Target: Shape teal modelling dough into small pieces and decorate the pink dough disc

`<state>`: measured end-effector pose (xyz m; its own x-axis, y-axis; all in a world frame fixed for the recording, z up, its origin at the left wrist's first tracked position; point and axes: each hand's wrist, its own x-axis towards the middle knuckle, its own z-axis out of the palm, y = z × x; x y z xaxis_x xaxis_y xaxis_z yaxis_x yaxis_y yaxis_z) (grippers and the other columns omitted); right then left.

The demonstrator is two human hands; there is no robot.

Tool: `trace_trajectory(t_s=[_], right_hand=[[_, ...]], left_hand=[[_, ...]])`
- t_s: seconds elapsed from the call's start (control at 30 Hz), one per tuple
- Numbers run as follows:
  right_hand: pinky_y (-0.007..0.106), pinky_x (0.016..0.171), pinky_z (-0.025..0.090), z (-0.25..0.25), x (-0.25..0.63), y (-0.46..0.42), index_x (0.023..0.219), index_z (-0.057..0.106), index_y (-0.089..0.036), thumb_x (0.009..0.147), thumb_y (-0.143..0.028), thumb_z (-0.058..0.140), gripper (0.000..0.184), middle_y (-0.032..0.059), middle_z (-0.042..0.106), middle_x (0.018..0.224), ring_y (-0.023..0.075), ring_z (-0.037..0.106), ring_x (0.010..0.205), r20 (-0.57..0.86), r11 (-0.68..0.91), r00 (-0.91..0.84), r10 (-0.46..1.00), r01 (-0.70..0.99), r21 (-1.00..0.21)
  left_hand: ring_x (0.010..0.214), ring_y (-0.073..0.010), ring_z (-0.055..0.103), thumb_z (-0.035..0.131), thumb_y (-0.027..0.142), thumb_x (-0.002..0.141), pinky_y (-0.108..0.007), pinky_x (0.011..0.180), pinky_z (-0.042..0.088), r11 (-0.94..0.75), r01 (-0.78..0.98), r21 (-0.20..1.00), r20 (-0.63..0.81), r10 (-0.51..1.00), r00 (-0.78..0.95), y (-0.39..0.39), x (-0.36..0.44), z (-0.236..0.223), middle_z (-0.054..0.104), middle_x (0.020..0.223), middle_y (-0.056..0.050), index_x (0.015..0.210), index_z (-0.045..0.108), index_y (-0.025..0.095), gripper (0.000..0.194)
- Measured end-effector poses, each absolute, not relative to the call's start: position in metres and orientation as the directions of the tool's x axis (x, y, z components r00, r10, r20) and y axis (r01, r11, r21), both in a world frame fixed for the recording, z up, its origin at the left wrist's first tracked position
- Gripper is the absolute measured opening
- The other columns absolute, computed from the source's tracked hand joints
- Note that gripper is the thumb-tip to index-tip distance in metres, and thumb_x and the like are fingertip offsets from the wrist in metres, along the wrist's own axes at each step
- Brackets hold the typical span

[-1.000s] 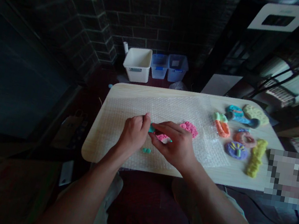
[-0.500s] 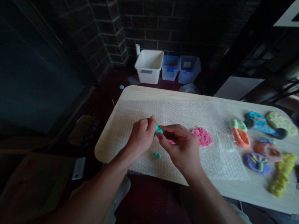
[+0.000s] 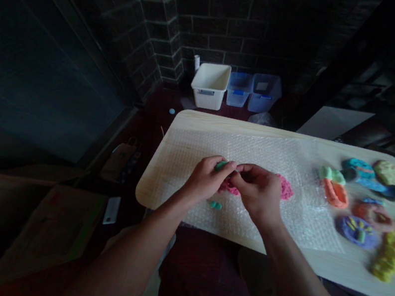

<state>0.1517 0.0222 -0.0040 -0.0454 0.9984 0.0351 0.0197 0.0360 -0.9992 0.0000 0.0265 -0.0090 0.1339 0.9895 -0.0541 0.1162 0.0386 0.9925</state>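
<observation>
Two hands meet above the bubble wrap (image 3: 189, 151), left of the tabletop's (image 3: 183, 118) middle. Your left hand (image 3: 208, 174) is closed on the green piece (image 3: 221, 165), which shows between its fingers. Your right hand (image 3: 262, 186) has fingers curled in, tips at the left thumb; too dim to tell if it grips anything. Small green bits (image 3: 215, 205) lie on the wrap toward the near edge. One pink lump (image 3: 231, 189) sits beneath your hands, another (image 3: 286, 188) just beyond your right. Toward the right edge: orange-and-green piece (image 3: 336, 192), blue bar (image 3: 371, 184), purple disc (image 3: 355, 231), yellow strip (image 3: 390, 251).
</observation>
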Motion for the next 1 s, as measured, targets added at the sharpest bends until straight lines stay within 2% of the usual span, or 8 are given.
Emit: trace_trajectory(t_s=[0.17,0.37,0.53,0.67,0.77,0.87,0.93,1.0], right_hand=[[0.031,0.054,0.059,-0.003,0.154,0.026,0.074,0.075,-0.018,0.074,-0.030,0.081,0.014,0.0044,0.075,0.065,0.0166,0.069,0.053,-0.071,-0.072,-0.010,0.997,-0.153,-0.986],[0.032,0.058,0.060,-0.013,0.159,0.028,0.098,0.080,-0.017,0.084,-0.034,0.082,0.022,0.0081,0.081,0.080,0.0190,0.074,0.064,0.101,0.107,-0.120,0.988,0.040,-0.993],[0.036,0.068,0.062,-0.015,0.162,0.021,0.103,0.082,-0.019,0.086,-0.033,0.079,0.022,0.0079,0.084,0.087,0.0209,0.077,0.072,0.106,0.156,-0.207,0.973,0.244,-0.957],[0.027,0.052,0.050,-0.012,0.147,0.022,0.087,0.079,-0.017,0.083,-0.031,0.074,0.015,0.0044,0.076,0.069,0.0150,0.067,0.057,0.102,0.116,-0.068,0.992,0.234,-0.965],[0.026,0.052,0.048,-0.013,0.142,0.026,0.083,0.076,-0.017,0.083,-0.032,0.073,0.015,0.0027,0.073,0.064,0.0139,0.064,0.055,0.093,0.092,-0.010,0.996,0.244,-0.965],[0.027,0.055,0.049,-0.014,0.153,0.031,0.082,0.076,-0.018,0.080,-0.029,0.073,0.011,0.0028,0.074,0.066,0.0158,0.066,0.058,0.132,0.119,0.008,0.991,0.383,-0.916],[0.029,0.057,0.050,-0.014,0.166,0.035,0.079,0.075,-0.019,0.077,-0.024,0.073,0.006,0.0032,0.074,0.067,0.0174,0.067,0.060,0.165,0.110,0.073,0.984,0.481,-0.870],[0.029,0.058,0.051,-0.014,0.176,0.040,0.077,0.072,-0.019,0.077,-0.022,0.072,0.004,0.0032,0.073,0.067,0.0182,0.069,0.061,0.157,0.064,0.158,0.975,0.477,-0.876]], left_hand=[[0.065,-0.0134,0.060,0.066,0.045,0.095,-0.024,0.059,0.050,-0.010,0.057,0.998,0.001,0.988,0.157,0.028,0.003,-0.016,0.061,0.074,0.000,0.084,0.063,0.019,0.029],[0.056,-0.0142,0.055,0.063,0.046,0.097,-0.025,0.051,0.041,0.018,0.178,0.984,-0.027,0.998,0.048,0.035,0.000,-0.014,0.058,0.061,0.001,0.080,0.064,0.020,0.031],[0.042,-0.0103,0.046,0.067,0.043,0.092,-0.023,0.042,0.033,0.100,0.140,0.985,-0.110,0.992,0.066,0.031,-0.007,-0.012,0.048,0.050,0.005,0.068,0.057,0.021,0.034],[0.040,-0.0100,0.046,0.066,0.035,0.087,-0.022,0.039,0.033,0.126,0.056,0.990,-0.126,0.992,-0.016,0.031,0.001,-0.005,0.050,0.049,0.004,0.063,0.055,0.021,0.029],[0.041,-0.0105,0.048,0.067,0.029,0.083,-0.022,0.039,0.034,0.038,0.146,0.989,-0.029,0.998,-0.063,0.033,0.006,-0.003,0.053,0.049,0.002,0.060,0.055,0.021,0.028],[0.043,-0.0108,0.050,0.068,0.028,0.083,-0.022,0.040,0.037,0.030,0.203,0.979,-0.026,0.999,-0.022,0.031,-0.003,-0.002,0.057,0.050,0.001,0.060,0.058,0.020,0.027],[0.044,-0.0118,0.051,0.067,0.029,0.086,-0.023,0.041,0.039,0.055,0.110,0.992,-0.049,0.997,-0.054,0.031,-0.016,-0.001,0.057,0.052,0.001,0.063,0.059,0.020,0.026],[0.047,-0.0120,0.051,0.069,0.026,0.084,-0.023,0.043,0.040,0.042,-0.046,0.998,-0.050,0.981,-0.186,0.034,-0.029,-0.001,0.053,0.053,0.003,0.066,0.059,0.021,0.021]])
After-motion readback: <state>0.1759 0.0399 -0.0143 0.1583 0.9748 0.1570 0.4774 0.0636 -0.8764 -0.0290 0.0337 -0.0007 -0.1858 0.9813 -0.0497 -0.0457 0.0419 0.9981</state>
